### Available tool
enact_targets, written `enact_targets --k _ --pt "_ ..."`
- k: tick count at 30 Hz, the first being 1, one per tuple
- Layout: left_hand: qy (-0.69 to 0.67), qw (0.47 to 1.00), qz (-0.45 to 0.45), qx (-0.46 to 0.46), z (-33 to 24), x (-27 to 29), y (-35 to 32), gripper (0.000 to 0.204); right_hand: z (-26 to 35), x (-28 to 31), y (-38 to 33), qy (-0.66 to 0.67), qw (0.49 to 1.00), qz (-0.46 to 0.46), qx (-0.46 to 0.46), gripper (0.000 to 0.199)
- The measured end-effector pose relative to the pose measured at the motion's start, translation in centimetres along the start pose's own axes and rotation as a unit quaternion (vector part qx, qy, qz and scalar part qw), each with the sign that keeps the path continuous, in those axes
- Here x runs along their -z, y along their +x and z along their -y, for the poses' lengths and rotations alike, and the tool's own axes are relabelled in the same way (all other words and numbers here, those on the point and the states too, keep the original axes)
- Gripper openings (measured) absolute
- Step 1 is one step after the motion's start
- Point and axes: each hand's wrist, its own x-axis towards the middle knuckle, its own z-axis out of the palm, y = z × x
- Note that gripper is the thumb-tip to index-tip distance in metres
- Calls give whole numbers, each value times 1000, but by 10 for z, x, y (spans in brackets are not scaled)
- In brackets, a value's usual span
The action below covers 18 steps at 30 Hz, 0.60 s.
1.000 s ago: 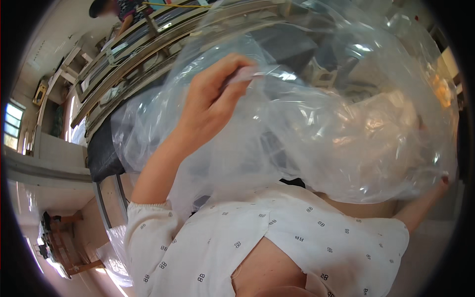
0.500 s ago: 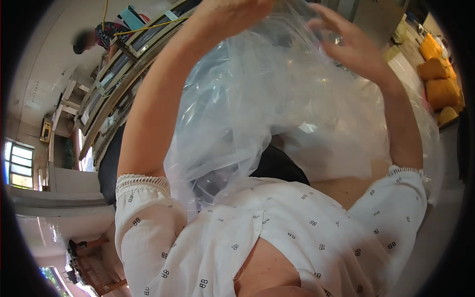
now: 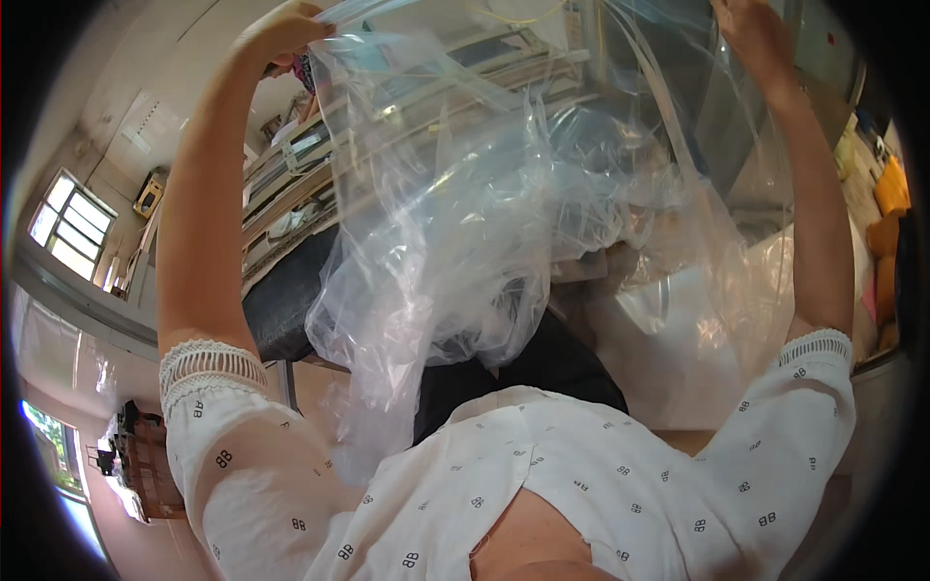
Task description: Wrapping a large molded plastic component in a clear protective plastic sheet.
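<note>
A large, clear plastic sheet (image 3: 465,223) hangs in loose folds between my raised arms; whether it is a bag or a single layer I cannot tell. Up at the top left, my left hand (image 3: 286,31) has its fingers closed on the sheet's upper edge. My right hand (image 3: 754,37) is raised at the top right, its fingertips partly cut off by the picture's edge, and pinches the sheet's other side. The crumpled lower part drapes over my dark-trousered lap and trails down on the left.
Behind the plastic runs a long frame of rails (image 3: 291,179). A black padded surface (image 3: 286,305) lies beside my left leg. Orange bundles (image 3: 886,198) are stacked at the far right. Another person, mostly hidden, is beyond my left forearm.
My hands have moved wide apart, left hand leftward and right hand rightward and up. The plastic, bunched before, is now spread between them. The right hand's open fingers have closed on it.
</note>
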Motion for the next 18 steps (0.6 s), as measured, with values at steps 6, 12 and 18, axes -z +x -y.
enact_targets --k 6,12,18 --pt "174 971 -119 115 32 61 -21 34 -44 -23 -13 -75 985 131 -86 36" --pt "146 955 -256 -24 102 113 -50 28 -54 -41 -39 9 988 115 -106 42" --pt "42 961 -250 -113 114 137 -81 40 -45 -54 -118 363 860 322 -155 30"
